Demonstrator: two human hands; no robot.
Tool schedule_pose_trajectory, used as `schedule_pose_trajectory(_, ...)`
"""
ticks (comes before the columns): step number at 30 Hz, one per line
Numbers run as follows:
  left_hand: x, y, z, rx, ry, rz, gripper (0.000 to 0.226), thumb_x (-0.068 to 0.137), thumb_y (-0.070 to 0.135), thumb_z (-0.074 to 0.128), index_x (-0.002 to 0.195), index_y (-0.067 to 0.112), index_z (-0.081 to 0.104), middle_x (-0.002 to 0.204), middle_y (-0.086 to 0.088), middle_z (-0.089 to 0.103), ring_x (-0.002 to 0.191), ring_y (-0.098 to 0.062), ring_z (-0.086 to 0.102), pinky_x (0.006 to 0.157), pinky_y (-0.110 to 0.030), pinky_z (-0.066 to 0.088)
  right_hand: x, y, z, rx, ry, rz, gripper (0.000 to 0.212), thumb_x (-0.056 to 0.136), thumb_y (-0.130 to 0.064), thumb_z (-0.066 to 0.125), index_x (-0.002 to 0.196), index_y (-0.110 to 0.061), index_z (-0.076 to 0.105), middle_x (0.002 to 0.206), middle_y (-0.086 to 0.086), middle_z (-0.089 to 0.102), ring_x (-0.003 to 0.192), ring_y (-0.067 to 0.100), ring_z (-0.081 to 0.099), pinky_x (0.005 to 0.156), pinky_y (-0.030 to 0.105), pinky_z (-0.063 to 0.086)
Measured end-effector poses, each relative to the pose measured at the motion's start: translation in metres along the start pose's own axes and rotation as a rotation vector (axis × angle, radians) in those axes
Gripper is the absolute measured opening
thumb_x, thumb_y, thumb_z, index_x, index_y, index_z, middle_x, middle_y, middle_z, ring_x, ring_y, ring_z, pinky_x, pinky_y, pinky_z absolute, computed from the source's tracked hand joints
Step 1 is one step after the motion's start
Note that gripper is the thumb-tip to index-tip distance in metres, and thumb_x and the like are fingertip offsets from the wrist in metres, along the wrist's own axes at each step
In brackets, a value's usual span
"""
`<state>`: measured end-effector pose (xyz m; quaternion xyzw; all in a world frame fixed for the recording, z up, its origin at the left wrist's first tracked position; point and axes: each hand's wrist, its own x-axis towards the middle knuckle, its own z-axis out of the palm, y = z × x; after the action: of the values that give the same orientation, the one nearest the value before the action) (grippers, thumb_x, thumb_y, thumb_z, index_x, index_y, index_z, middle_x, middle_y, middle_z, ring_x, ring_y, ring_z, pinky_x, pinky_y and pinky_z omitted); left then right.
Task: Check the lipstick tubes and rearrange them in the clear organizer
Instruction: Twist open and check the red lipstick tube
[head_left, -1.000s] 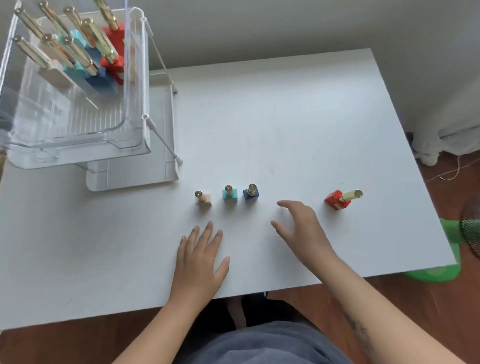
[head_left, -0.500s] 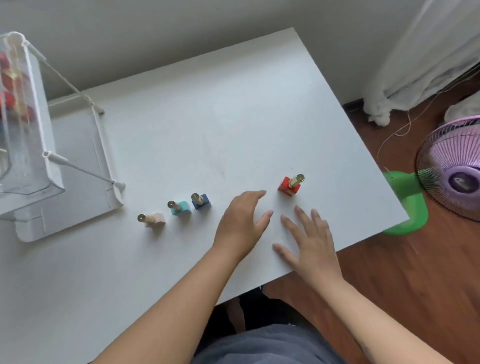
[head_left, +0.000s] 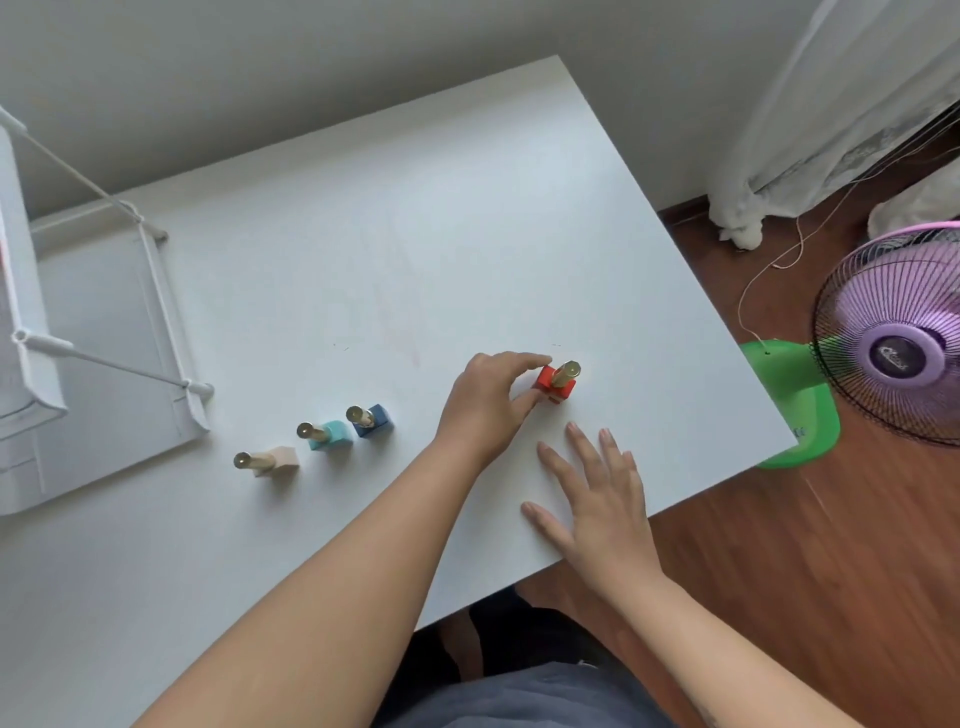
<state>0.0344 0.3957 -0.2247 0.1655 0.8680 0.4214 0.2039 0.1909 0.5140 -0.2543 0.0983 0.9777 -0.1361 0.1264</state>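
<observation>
A red lipstick tube (head_left: 557, 383) with a gold cap stands on the white table (head_left: 395, 270). My left hand (head_left: 485, 405) pinches its red base between thumb and forefinger. My right hand (head_left: 597, 499) lies flat on the table just in front of it, fingers spread, holding nothing. To the left stand three more gold-capped tubes in a row: dark blue (head_left: 370, 420), teal (head_left: 327, 434) and beige (head_left: 270, 460). Only the right edge of the clear organizer (head_left: 26, 332) shows at the far left.
A white tray (head_left: 114, 332) lies under the organizer at the left. Off the table's right edge stands a floor fan with a purple grille (head_left: 898, 338) and green base (head_left: 795, 410) on the wooden floor. A white curtain (head_left: 841, 104) hangs at the upper right.
My left hand has crossed to the right and closed its thumb and forefinger on the red tube. My right hand has settled flat near the table's front edge. The view has swung right.
</observation>
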Motion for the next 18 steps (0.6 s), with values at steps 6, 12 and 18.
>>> schedule_pose_trajectory(6,-0.003,0.002,-0.01,-0.172,-0.035,-0.081,0.007,0.085,0.038,0.07,0.09,0.035,0.066,0.097,0.026,0.068,0.1,-0.004,0.055,0.085,-0.029,0.046,0.001,-0.002,-0.004,0.015,-0.025,-0.002,0.062,0.088,-0.066,0.039,0.144,-0.042,0.03,0.16,-0.005,0.016,0.149,0.027,0.002,0.119,0.044,0.0)
schedule_pose_trajectory(12,-0.024,0.016,-0.044,-0.319,0.044,-0.055,0.012,0.082,0.036,0.073,0.087,0.029,0.065,0.093,0.02,0.073,0.096,0.004,0.065,0.089,-0.026,0.048,0.02,-0.015,-0.036,0.131,-0.075,0.103,0.052,0.087,-0.054,0.055,0.136,-0.04,0.042,0.155,-0.007,0.027,0.144,0.022,0.017,0.115,0.044,0.015)
schedule_pose_trajectory(18,-0.047,0.036,-0.099,-0.36,0.194,0.008,0.01,0.083,0.024,0.072,0.09,0.029,0.066,0.094,0.015,0.074,0.094,-0.001,0.069,0.09,-0.033,0.054,0.071,-0.048,-0.128,0.64,0.052,0.069,0.025,0.093,-0.03,0.057,0.118,-0.032,0.059,0.125,-0.012,0.059,0.116,0.009,0.055,0.092,0.025,0.043)
